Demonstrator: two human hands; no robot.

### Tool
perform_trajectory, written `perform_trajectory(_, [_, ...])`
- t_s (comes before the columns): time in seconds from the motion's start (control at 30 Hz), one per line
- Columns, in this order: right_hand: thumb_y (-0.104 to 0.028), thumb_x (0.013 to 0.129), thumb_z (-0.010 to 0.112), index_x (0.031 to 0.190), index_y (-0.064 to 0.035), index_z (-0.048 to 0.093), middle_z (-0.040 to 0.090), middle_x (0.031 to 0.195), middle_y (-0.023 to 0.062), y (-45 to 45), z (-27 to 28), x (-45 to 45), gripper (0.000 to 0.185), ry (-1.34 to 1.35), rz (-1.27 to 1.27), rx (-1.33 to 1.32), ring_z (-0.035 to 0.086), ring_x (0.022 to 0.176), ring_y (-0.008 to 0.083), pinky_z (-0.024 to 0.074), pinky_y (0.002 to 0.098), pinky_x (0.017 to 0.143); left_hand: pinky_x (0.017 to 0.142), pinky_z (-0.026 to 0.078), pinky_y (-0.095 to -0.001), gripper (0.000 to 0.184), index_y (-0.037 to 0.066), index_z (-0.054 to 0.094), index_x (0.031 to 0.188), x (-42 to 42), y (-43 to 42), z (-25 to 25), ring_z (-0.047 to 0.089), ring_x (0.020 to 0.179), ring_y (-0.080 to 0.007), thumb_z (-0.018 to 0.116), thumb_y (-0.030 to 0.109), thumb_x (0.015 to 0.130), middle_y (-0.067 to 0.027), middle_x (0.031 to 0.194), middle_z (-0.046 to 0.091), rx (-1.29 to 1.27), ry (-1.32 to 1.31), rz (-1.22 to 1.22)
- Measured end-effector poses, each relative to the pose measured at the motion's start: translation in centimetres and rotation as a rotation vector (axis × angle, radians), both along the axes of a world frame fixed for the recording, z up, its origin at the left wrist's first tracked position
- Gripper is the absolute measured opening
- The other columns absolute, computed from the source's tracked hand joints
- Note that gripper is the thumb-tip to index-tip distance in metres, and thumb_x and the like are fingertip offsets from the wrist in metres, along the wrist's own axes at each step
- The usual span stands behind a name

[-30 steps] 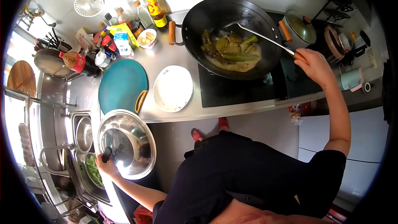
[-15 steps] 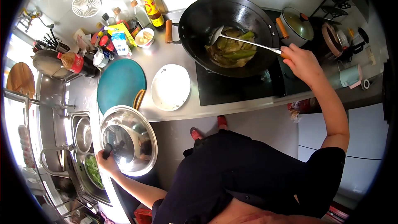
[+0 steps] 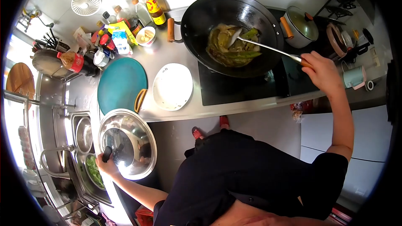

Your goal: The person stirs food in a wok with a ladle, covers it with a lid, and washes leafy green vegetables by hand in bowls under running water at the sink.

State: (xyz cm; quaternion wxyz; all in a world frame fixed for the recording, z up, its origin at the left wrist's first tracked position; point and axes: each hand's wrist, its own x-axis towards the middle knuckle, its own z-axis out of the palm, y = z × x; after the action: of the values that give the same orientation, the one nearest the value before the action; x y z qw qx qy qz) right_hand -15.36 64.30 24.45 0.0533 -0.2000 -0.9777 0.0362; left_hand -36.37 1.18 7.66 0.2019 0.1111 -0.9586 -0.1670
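Observation:
My left hand (image 3: pixel 107 166) grips the black knob of a glass lid (image 3: pixel 140 144) with a metal rim, beside the counter's front edge. My right hand (image 3: pixel 321 72) is closed round the wooden handle end of a metal spatula (image 3: pixel 274 49). The spatula's head rests among green-brown vegetables (image 3: pixel 228 46) in the black wok (image 3: pixel 201 19), which stands on the dark hob. Left of the wok an empty white dish (image 3: pixel 172 87) sits on the counter.
A teal cutting board (image 3: pixel 121 84) lies left of the dish. Sauce bottles, packets and a small bowl (image 3: pixel 145 36) stand by the wall. A lidded pot (image 3: pixel 301 27) is right of the wok. The sink (image 3: pixel 90 142) at the left holds green leaves.
My right hand has moved right, drawing the spatula's head rightward through the vegetables, which have shifted in the wok. My left hand and the lid have barely moved.

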Motion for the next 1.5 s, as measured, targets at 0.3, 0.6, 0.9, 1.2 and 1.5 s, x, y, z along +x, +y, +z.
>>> perform_trajectory(0.3, [-0.016, 0.078, 0.064, 0.105, -0.008, 0.057, 0.054, 0.085, 0.0089, 1.4, -1.9, -1.7, 0.029, 0.13, 0.086, 0.055, 0.057, 0.076, 0.0307, 0.0463, 0.0374, 0.065, 0.072, 0.046, -0.0366, 0.03, 0.008, 0.06, 0.086, -0.7, 1.4, 1.0, 0.059, 0.079, -0.0259, 0.074, 0.004, 0.059, -0.0042, 0.086, 0.059, -0.034, -0.012, -0.017])
perform_trajectory(0.6, [-0.015, 0.079, 0.064, 0.103, -0.0069, 0.059, 0.056, 0.085, 0.0095, 2.3, -1.5, -0.3, 0.027, 0.108, 0.001, -0.072, 0.058, 0.08, 0.03, 0.046, 0.0363, 0.07, 0.072, 0.046, -0.0349, 0.03, 0.009, 0.061, 0.089, -1.5, 3.1, 3.9, 0.059, 0.079, -0.0261, 0.074, 0.008, 0.062, -0.0051, 0.09, 0.06, -0.013, 0.073, -0.089])
perform_trajectory(0.9, [-0.003, 0.069, 0.068, 0.104, -0.0079, 0.06, 0.054, 0.088, 0.0081, 3.0, 3.6, 4.7, 0.035, 0.048, -0.063, 0.319, 0.056, 0.081, 0.029, 0.0458, 0.0381, 0.068, 0.071, 0.047, -0.0331, 0.03, 0.009, 0.061, 0.088, -1.8, 5.2, 6.0, 0.06, 0.077, -0.0226, 0.071, 0.002, 0.061, -0.0035, 0.087, 0.061, 0.024, 0.133, -0.141])
perform_trajectory(1.2, [0.0, 0.071, 0.064, 0.095, -0.0081, 0.056, 0.049, 0.082, 0.0059, 6.5, -0.9, 0.5, 0.027, 0.064, 0.179, 0.389, 0.054, 0.078, 0.0247, 0.046, 0.0367, 0.065, 0.071, 0.047, -0.0324, 0.03, 0.01, 0.061, 0.088, -2.2, 7.3, 5.8, 0.059, 0.078, -0.0221, 0.07, 0.002, 0.061, -0.0035, 0.084, 0.058, 0.015, 0.156, -0.212])
perform_trajectory(1.5, [-0.008, 0.077, 0.063, 0.103, -0.0085, 0.057, 0.054, 0.088, 0.0076, 7.0, -0.1, 0.1, 0.026, 0.13, -0.049, 0.275, 0.058, 0.084, 0.0275, 0.0462, 0.0386, 0.07, 0.07, 0.047, -0.033, 0.027, 0.011, 0.061, 0.088, -1.3, 7.0, 5.9, 0.06, 0.078, -0.0238, 0.071, 0.006, 0.063, -0.0026, 0.086, 0.059, 0.02, 0.13, -0.194])
